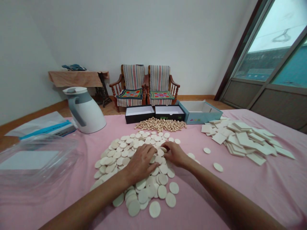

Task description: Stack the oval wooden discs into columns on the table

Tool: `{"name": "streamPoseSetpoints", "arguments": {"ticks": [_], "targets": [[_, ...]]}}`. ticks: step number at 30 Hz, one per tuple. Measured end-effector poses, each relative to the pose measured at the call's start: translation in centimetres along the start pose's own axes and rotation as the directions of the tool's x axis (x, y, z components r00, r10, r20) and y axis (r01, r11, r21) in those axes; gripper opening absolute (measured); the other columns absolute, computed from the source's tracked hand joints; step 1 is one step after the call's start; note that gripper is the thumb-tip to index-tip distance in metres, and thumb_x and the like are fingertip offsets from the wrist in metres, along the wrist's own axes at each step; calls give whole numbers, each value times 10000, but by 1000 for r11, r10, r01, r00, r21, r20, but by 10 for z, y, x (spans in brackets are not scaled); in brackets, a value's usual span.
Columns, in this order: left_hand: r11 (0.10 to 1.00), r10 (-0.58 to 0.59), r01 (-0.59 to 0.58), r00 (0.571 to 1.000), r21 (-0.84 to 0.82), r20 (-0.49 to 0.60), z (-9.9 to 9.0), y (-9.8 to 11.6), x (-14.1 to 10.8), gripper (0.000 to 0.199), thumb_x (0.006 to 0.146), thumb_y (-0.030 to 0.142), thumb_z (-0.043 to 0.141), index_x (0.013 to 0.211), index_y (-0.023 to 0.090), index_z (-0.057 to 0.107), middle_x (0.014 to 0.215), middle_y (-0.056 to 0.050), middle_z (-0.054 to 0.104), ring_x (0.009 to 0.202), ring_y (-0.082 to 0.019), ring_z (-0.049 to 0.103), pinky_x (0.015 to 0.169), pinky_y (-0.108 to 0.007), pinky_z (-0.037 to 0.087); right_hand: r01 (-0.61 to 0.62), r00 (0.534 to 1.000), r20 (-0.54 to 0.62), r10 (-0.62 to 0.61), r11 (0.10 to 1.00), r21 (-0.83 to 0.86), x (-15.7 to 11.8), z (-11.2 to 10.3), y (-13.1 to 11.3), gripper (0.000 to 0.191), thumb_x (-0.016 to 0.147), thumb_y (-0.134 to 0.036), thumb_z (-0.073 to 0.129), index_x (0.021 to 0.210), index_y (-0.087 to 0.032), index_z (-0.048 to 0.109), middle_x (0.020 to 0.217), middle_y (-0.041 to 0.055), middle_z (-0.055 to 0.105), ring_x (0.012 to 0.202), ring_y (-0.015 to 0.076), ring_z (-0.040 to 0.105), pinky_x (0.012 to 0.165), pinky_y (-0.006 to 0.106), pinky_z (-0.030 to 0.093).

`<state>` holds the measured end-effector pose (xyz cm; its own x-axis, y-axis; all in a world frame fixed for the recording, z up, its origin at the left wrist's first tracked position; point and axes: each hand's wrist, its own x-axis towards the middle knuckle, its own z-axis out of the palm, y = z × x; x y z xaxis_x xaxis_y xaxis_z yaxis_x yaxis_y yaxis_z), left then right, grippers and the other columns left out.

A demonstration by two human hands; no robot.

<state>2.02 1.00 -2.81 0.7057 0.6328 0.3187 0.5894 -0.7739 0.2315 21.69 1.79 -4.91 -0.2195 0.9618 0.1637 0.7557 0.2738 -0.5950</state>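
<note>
The left hand [143, 161] is arching palm-down over the disc pile [123, 151], its grip impossible to tell; on the pile's right side, the right hand [175, 154] is pinching and partly hiding a disc [163, 149].

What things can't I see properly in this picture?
In the head view:
Discs under the left hand: the hand hides them.
Inside of the jug: its lid hides it.
Print on the blue box: too small to read.
Left arm's upper part: cut off by the bottom edge.
</note>
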Motion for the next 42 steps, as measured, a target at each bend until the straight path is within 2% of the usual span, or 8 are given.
{"name": "streamPoseSetpoints", "arguments": {"ticks": [5, 9, 15, 18, 21, 27, 31, 42], "targets": [[999, -47, 48, 998, 12, -48, -3, -12, -12, 340, 813, 301, 585, 1119, 190, 488, 1080, -81, 566, 1037, -247, 496, 882, -410, 412, 124, 992, -29, -120, 975, 182, 13, 21, -34, 269, 737, -69, 505, 946, -176, 637, 924, 52, 674, 837, 156, 592, 731, 275, 462], [995, -86, 89, 994, 42, -68, -6, -21, -20, 302, 820, 306, 570, 1088, 183, 505, 1065, -81, 571, 1008, -245, 509, 863, -405, 422, 214, 975, 0, -223, 938, 271, 15, 12, -40, 344, 755, -84, 499, 1067, -179, 608, 1053, 75, 652, 912, 156, 605, 738, 270, 497], [997, -62, 64, 997, 47, -43, -15, -14, -19, 315, 836, 348, 571, 1103, 184, 535, 1178, -106, 556, 1124, -264, 468, 963, -452, 350, -70, 989, -136, 50, 987, -145, -16, -57, 37, 310, 839, -272, 510, 1095, -129, 612, 1118, 145, 636, 1002, 232, 592, 880, 375, 457], [997, 73, -73, 994, -10, 75, -18, 5, -13, 349, 825, 449, 581, 1095, 230, 557, 1240, -86, 547, 1173, -266, 452, 1028, -495, 258, -226, 974, -69, 217, 892, -392, -49, -86, 75, 623, 790, -501, 561, 1272, -110, 512, 1273, 200, 545, 1104, 316, 538, 947, 462, 391], [974, 220, -206, 953, -90, 209, -16, 28, -8, 502, 758, 573, 610, 1147, 266, 530, 1313, -72, 505, 1241, -283, 399, 1062, -524, 180, -227, 962, 35, 272, 859, -458, -78, -96, 90, 761, 714, -534, 626, 1350, -156, 449, 1324, 173, 509, 1145, 337, 492, 958, 465, 369], [936, 345, -347, 880, -55, 326, -1, 57, -2, 505, 763, 553, 607, 1133, 217, 534, 1237, -99, 541, 1195, -280, 432, 1067, -463, 215, -128, 980, 115, 163, 956, -263, -85, -72, 70, 610, 689, -239, 644, 1283, -179, 517, 1223, 135, 522, 1094, 259, 492, 945, 369, 388], [950, 286, -312, 901, 29, 326, 7, 59, -3, 409, 790, 486, 577, 1070, 191, 539, 1186, -104, 553, 1142, -275, 451, 1027, -455, 271, -84, 993, 75, 93, 989, -122, -64, -45, 43, 400, 708, -105, 541, 1096, -166, 617, 1028, 104, 549, 902, 191, 544, 841, 298, 425], [973, 188, -215, 949, 82, 251, 6, 48, -12, 265, 715, 375, 639, 889, 197, 549, 1057, -65, 547, 1082, -260, 440, 1025, -443, 259, 72, 997, 37, -71, 997, -24, -21, 7, 3, 341, 694, -35, 504, 990, -154, 624, 903, 80, 571, 872, 199, 505, 811, 313, 402]]}}
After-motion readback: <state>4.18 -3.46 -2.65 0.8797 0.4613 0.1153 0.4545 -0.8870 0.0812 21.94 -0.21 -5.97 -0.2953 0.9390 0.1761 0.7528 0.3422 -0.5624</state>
